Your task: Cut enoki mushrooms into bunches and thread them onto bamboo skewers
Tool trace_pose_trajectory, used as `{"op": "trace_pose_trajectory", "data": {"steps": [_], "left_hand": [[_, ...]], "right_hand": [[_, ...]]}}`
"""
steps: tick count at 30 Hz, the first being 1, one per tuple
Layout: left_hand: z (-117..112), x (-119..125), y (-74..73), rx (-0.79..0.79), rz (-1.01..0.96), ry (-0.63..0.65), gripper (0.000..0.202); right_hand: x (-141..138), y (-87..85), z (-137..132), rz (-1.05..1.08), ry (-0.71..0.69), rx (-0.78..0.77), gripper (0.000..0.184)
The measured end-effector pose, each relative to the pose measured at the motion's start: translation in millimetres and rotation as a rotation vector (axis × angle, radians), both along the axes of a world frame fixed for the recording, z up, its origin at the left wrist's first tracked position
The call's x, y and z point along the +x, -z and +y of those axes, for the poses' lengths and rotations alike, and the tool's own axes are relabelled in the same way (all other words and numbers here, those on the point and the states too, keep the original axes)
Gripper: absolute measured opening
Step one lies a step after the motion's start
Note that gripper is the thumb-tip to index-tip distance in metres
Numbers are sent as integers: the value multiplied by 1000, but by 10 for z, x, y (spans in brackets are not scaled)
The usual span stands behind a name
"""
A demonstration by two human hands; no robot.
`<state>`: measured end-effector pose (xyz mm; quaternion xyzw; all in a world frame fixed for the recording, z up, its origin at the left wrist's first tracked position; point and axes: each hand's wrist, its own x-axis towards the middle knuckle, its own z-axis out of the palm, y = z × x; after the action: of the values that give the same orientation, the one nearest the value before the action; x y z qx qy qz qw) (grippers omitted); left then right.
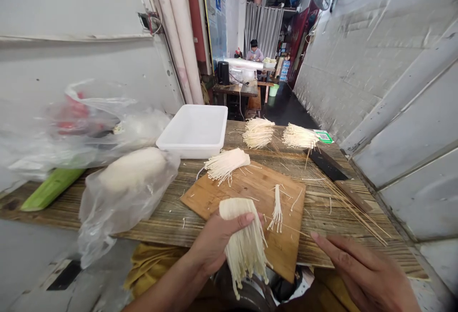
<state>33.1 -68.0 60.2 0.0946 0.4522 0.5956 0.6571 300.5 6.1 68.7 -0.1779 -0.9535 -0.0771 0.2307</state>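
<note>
My left hand (214, 243) is closed around a thick bundle of enoki mushrooms (245, 250), held over the near edge of a wooden cutting board (250, 197). The bundle's caps hang down past the table edge. My right hand (361, 271) lies flat with fingers stretched out at the table's near right edge, holding nothing. A small tuft of enoki (277, 209) lies on the board beside the held bundle. Another bunch (225, 163) rests at the board's far corner.
Two more enoki bunches (258, 132) (298, 135) lie at the far end of the wooden table (171, 212). A white plastic tub (195, 130), a cleaver (327, 163), bamboo skewers (352, 209) and plastic bags (121, 192) lie around. A person sits far down the alley (255, 50).
</note>
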Motion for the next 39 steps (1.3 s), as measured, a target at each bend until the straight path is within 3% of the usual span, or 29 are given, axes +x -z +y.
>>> {"op": "trace_pose_trajectory", "data": {"steps": [15, 39], "left_hand": [[16, 8, 30, -10, -1, 40, 38], [14, 40, -46, -19, 46, 86, 41]], "right_hand": [[-21, -19, 28, -81, 36, 34, 50], [9, -30, 1, -46, 40, 27, 54]]}}
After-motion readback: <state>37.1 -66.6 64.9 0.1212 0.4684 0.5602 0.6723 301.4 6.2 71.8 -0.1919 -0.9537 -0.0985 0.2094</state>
